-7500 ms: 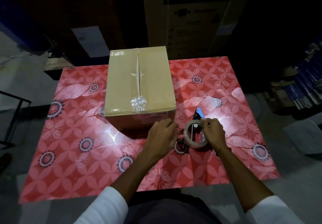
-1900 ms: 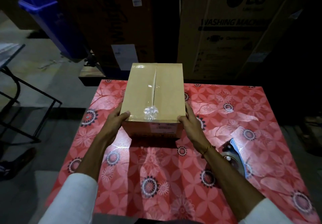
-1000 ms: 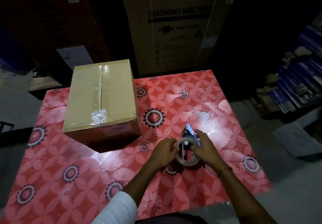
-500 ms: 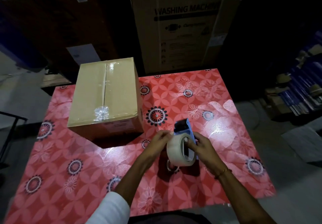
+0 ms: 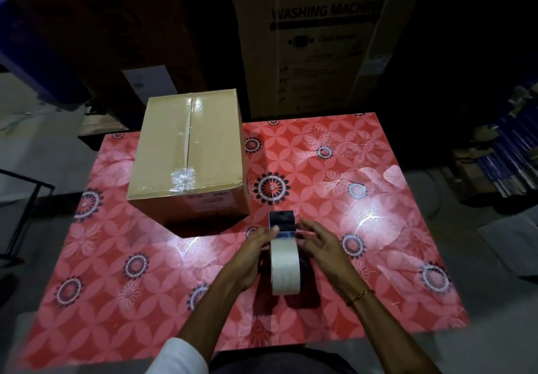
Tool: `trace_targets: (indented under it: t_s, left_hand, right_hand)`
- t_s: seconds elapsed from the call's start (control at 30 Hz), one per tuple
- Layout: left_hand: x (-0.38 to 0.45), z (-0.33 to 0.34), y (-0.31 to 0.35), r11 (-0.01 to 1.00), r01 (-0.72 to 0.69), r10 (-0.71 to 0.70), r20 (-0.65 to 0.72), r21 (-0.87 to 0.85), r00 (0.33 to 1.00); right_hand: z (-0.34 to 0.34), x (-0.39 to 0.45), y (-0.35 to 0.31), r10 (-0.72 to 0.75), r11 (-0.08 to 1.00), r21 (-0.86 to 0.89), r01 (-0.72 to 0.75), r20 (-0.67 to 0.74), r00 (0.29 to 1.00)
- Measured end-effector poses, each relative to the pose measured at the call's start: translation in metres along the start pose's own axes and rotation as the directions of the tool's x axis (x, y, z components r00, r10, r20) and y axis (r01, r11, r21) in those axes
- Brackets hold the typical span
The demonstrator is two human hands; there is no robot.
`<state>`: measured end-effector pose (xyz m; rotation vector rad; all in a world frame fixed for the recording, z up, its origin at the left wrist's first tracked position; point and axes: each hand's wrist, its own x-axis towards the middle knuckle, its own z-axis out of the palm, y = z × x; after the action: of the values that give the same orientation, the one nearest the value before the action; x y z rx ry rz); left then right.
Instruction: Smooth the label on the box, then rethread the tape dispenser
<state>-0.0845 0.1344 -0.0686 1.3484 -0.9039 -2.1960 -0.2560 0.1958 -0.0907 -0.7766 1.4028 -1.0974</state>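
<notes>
A taped brown cardboard box (image 5: 189,152) stands on the back left of the table, its label (image 5: 211,200) on the near side face. A crumpled bit of clear tape (image 5: 182,177) sits on its top seam. The tape dispenser (image 5: 284,253), with a white tape roll and blue-black head, is held upright above the table in front of me. My left hand (image 5: 252,253) grips its left side, thumb near the head. My right hand (image 5: 321,247) holds the right side, fingers spread by the head.
The table (image 5: 364,228) wears a glossy red floral cover. A tall washing machine carton (image 5: 317,39) stands behind it. Dark cartons are at the back left, stacked blue goods (image 5: 512,155) at the right, a black metal frame (image 5: 26,207) at the left.
The box was let go and now sits further left. Both hands went to the dispenser, lifted it from lying flat and turned it so the roll's face points at me.
</notes>
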Motion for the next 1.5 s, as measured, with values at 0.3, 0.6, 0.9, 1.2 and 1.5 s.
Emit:
trace_targets:
  t_s: [0.3,0.6,0.9,1.2,1.5]
  left_hand:
    - [-0.013,-0.012,-0.021,0.998,0.025,-0.028,0.048,0.057,0.998]
    - [-0.017,-0.013,-0.015,0.968,0.043,-0.057,0.048,0.247,0.997]
    - [-0.015,0.001,0.003,0.939,-0.114,0.081,0.113,0.325,0.99]
    - [-0.026,-0.005,-0.012,0.849,-0.068,0.012,0.109,0.523,0.994]
    - [-0.004,-0.01,-0.023,0.943,-0.072,0.085,-0.026,0.324,0.996]
  right_hand:
    - [0.01,0.015,-0.014,-0.058,0.968,-0.24,0.076,0.08,0.995]
    - [0.014,0.01,-0.021,-0.146,0.87,-0.466,0.163,0.072,0.987]
    - [0.026,0.0,-0.031,-0.357,0.679,-0.643,0.355,0.134,0.924]
    - [0.015,0.014,-0.031,-0.263,0.779,-0.572,0.255,0.072,0.962]
    - [-0.001,0.038,-0.027,-0.04,0.816,-0.546,0.189,0.273,0.961]
